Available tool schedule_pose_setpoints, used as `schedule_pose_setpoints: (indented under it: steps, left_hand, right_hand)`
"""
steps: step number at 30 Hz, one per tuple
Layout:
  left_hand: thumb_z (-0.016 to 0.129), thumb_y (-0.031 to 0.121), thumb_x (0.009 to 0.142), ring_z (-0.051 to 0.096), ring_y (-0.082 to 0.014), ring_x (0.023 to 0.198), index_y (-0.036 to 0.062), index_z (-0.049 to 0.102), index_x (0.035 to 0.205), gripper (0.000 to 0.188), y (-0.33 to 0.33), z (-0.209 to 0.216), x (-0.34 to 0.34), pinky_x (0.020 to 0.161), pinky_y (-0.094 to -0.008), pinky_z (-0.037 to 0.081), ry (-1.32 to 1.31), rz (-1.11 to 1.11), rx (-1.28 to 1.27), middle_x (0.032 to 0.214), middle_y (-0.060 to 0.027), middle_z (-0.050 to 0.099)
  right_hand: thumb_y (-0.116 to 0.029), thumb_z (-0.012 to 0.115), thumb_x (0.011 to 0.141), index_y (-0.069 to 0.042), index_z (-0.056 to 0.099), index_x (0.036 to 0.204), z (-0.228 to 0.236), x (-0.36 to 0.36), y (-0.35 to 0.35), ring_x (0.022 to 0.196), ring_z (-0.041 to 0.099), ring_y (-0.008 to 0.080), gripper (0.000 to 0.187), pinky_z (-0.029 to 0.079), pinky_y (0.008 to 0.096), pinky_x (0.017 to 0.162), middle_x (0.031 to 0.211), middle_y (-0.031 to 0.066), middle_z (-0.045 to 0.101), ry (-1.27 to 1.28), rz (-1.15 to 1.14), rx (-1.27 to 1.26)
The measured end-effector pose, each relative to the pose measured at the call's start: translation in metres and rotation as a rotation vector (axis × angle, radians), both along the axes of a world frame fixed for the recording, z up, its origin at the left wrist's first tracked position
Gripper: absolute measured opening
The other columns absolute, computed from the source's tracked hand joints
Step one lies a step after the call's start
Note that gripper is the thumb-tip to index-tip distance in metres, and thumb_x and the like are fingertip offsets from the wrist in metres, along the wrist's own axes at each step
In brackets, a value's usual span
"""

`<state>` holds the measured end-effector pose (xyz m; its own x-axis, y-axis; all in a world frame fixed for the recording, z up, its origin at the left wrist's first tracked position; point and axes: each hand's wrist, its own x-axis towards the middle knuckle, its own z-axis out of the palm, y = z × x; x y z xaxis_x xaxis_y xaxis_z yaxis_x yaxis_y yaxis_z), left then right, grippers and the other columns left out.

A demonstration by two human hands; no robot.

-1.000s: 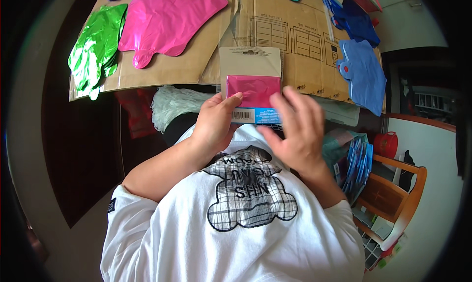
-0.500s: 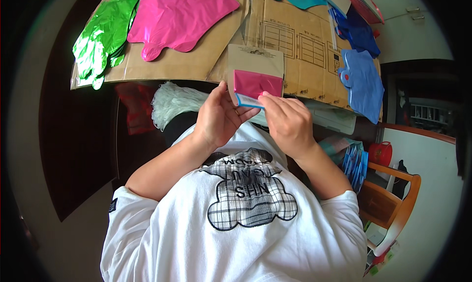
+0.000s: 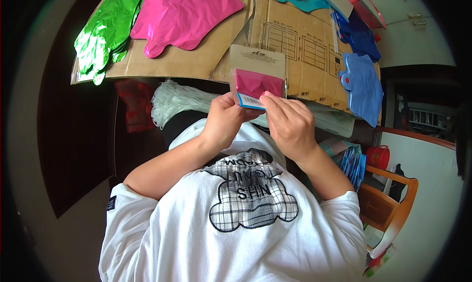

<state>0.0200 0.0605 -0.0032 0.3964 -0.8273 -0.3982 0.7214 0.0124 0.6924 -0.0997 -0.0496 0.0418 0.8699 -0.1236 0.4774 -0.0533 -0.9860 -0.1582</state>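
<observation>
A small clear packet [image 3: 259, 62] with a beige card and a folded piece of pink foil [image 3: 255, 83] is held up in front of me, over the near edge of the cardboard. My left hand [image 3: 223, 118] grips its lower left corner, the thumb on top and the fingers beneath. At the lower right, my right hand [image 3: 291, 122] pinches the edge between thumb and fingertips. A white label with a blue border [image 3: 250, 102] runs along the packet's near end, partly covered by my right fingers.
Cardboard [image 3: 201, 68] covers the table. On it lie flat foil balloons: green [image 3: 107, 29], pink [image 3: 184, 19], teal [image 3: 302, 0] and blue [image 3: 364, 85]. A bundle of pale strands [image 3: 182, 102] hangs below the table edge. To the right stands a wooden chair [image 3: 388, 203].
My left hand has closed in on the packet's near corner, its fingers now folded underneath. More of the label's printed face shows. My right hand keeps its pinch.
</observation>
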Motion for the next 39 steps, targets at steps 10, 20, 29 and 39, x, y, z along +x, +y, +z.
schedule_pose_setpoints:
  steps: [10,20,29,39]
  left_hand:
    - [0.046,0.007,0.098,0.066,-0.0189,0.097,-0.0011,0.062,0.112,0.022,0.011,-0.015,-0.010,0.092,-0.0339,0.052,-0.055,0.032,-0.113,0.107,-0.0116,0.067]
    - [0.046,0.005,0.098,0.067,-0.0187,0.091,-0.0024,0.062,0.110,0.022,0.012,-0.022,-0.007,0.087,-0.0335,0.054,-0.103,0.072,-0.116,0.101,-0.0124,0.068]
    - [0.050,0.002,0.088,0.064,-0.0197,0.099,-0.0016,0.058,0.114,0.027,0.024,-0.027,0.013,0.096,-0.0402,0.048,0.186,0.135,-0.220,0.106,-0.0105,0.066]
    - [0.052,0.009,0.095,0.067,-0.0193,0.090,-0.0013,0.059,0.101,0.014,0.013,-0.011,0.013,0.089,-0.0360,0.052,0.057,0.204,0.000,0.095,-0.0085,0.066]
  right_hand:
    - [-0.011,0.058,0.078,0.003,0.065,0.100,-0.016,0.012,-0.008,0.082,0.061,0.0256,0.026,0.050,0.0329,0.069,0.092,0.0146,0.064,-0.040,0.042,-0.273]
    - [-0.012,0.056,0.077,0.006,0.063,0.101,-0.008,0.021,-0.018,0.072,0.053,0.0211,0.031,0.045,0.0306,0.062,0.084,0.0120,0.058,0.059,0.135,-0.362]
    - [-0.010,0.058,0.075,0.005,0.064,0.106,-0.009,0.021,-0.014,0.076,0.055,0.0218,0.035,0.045,0.0324,0.064,0.085,0.0099,0.057,0.132,0.120,-0.409]
    - [-0.010,0.057,0.077,0.008,0.064,0.103,-0.013,0.020,-0.010,0.076,0.056,0.0254,0.032,0.047,0.0326,0.068,0.089,0.0173,0.060,0.104,0.118,-0.467]
